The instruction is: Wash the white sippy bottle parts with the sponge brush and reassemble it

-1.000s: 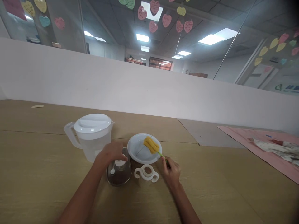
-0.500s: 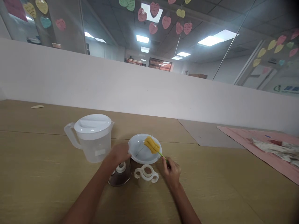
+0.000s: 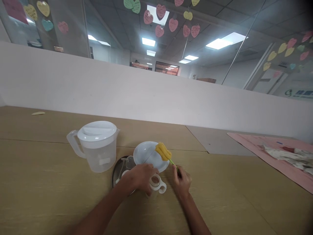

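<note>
My right hand [image 3: 182, 179] is closed round the green handle of a sponge brush [image 3: 163, 151]. The brush's yellow sponge head is raised over the right side of a white bowl [image 3: 144, 148]. My left hand [image 3: 143, 178] is curled at the left side of a baby bottle [image 3: 161, 186], which stands open at the top with a white handle ring. That hand hides the ring's left handle. Behind my left wrist lies a round dark tray [image 3: 114, 173] with a clear cap-like part [image 3: 130, 162] and small white parts, partly covered by the hand.
A lidded clear plastic pitcher [image 3: 99, 147] stands to the left of the tray. At the far right, a pink cloth [image 3: 251, 143] has crumpled material on it. A small flat beige piece [image 3: 38, 113] lies at the back left, near the white wall [image 3: 122, 91].
My left hand has moved right from above the tray to the baby bottle, uncovering parts on the tray. The brush has shifted slightly right in my right hand.
</note>
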Demonstrator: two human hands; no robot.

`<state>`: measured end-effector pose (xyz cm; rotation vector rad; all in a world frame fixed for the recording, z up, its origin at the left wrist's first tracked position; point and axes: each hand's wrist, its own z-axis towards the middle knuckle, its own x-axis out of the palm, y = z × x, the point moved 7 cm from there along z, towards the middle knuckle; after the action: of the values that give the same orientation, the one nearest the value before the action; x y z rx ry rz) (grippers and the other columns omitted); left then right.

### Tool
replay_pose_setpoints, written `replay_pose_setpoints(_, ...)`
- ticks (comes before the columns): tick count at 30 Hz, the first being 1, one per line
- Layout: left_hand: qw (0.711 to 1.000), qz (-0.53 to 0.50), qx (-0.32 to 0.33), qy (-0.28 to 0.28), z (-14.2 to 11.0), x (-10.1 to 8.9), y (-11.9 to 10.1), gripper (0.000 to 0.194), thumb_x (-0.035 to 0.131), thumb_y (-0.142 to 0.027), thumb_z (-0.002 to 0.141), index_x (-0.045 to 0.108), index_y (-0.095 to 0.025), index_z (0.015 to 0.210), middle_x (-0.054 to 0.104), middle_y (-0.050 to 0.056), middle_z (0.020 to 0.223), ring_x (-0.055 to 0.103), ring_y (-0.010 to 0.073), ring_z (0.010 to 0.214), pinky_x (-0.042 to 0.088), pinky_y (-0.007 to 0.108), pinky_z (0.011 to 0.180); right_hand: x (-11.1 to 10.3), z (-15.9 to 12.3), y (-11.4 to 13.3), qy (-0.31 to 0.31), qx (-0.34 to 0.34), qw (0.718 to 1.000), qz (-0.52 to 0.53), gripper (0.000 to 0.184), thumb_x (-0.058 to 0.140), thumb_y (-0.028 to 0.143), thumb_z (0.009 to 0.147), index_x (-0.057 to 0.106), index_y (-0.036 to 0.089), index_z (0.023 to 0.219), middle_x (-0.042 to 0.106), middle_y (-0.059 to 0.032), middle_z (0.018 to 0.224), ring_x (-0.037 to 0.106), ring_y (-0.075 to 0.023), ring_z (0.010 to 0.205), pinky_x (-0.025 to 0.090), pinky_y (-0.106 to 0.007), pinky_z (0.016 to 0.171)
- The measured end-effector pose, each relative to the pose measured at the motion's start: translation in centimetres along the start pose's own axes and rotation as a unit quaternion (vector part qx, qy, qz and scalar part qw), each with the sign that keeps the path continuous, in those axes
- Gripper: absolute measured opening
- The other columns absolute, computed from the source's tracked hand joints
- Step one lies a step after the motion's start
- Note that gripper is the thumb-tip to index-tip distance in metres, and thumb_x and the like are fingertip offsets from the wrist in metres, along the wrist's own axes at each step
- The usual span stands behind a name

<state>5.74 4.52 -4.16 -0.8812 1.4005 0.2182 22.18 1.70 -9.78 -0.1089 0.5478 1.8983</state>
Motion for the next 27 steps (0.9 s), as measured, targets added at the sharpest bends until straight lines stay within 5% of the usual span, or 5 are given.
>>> replay_pose_setpoints(7, 0.998, -0.029, 0.048, 0.018, 0.4, 0.1, -1.0, 0.039, 0.071, -0.026, 0.055, 0.061, -0.021, 0.092, 0.062, 0.002, 0.089, 0.057, 0.0213, 0.083, 0.043, 0.027, 0.070, 0.1, 0.1, -0.2, 0.007, 0.014, 1.000, -0.005, 0.025, 0.049, 0.030, 0.084, 0.060, 0.013, 0.069, 0.051, 0.0015, 0.048, 0.040, -0.0061, 0.040, 0.032, -0.020, 0.047)
replay_pose_setpoints(12, 0.991, -0.089, 0.084, -0.057, -1.0, -3.6, -1.7, 0.044, 0.069, -0.029, 0.057, 0.059, -0.023, 0.099, 0.059, 0.001, 0.097, 0.055, 0.0207, 0.090, 0.041, 0.027, 0.079, 0.6, -0.2, -0.9, 0.042, 0.063, 0.997, -0.008, 0.032, 0.043, 0.035, 0.086, 0.061, 0.013, 0.072, 0.053, 0.0002, 0.050, 0.042, -0.0076, 0.043, 0.033, -0.020, 0.048)
replay_pose_setpoints(17, 0.959, -0.172, 0.130, -0.183, -2.7, -7.8, -1.3, 0.052, 0.067, -0.034, 0.065, 0.051, -0.025, 0.113, 0.054, 0.002, 0.110, 0.050, 0.0197, 0.102, 0.039, 0.028, 0.088, 1.3, -0.1, -2.1, 0.075, 0.203, 0.974, 0.058, 0.038, 0.040, 0.045, 0.082, 0.058, 0.012, 0.091, 0.052, 0.0010, 0.054, 0.043, -0.0099, 0.045, 0.034, -0.021, 0.047)
replay_pose_setpoints(22, 0.914, -0.170, 0.068, -0.363, -3.2, -9.9, 1.7, 0.050, 0.067, -0.036, 0.066, 0.048, -0.021, 0.110, 0.053, 0.004, 0.109, 0.051, 0.0190, 0.099, 0.041, 0.029, 0.086, 1.3, 4.6, -1.7, 0.107, 0.286, 0.926, 0.224, 0.036, 0.049, 0.051, 0.075, 0.052, 0.015, 0.082, 0.051, 0.0021, 0.054, 0.044, -0.0104, 0.048, 0.035, -0.021, 0.047)
replay_pose_setpoints(27, 0.906, -0.080, 0.021, -0.415, -3.0, -10.0, 3.5, 0.043, 0.068, -0.036, 0.065, 0.052, -0.021, 0.102, 0.056, 0.003, 0.100, 0.052, 0.0200, 0.094, 0.042, 0.033, 0.083, -0.3, 11.0, 1.5, 0.207, 0.277, 0.874, 0.342, 0.036, 0.057, 0.049, 0.071, 0.055, 0.015, 0.084, 0.056, 0.0013, 0.056, 0.033, -0.0061, 0.038, 0.027, -0.020, 0.038)
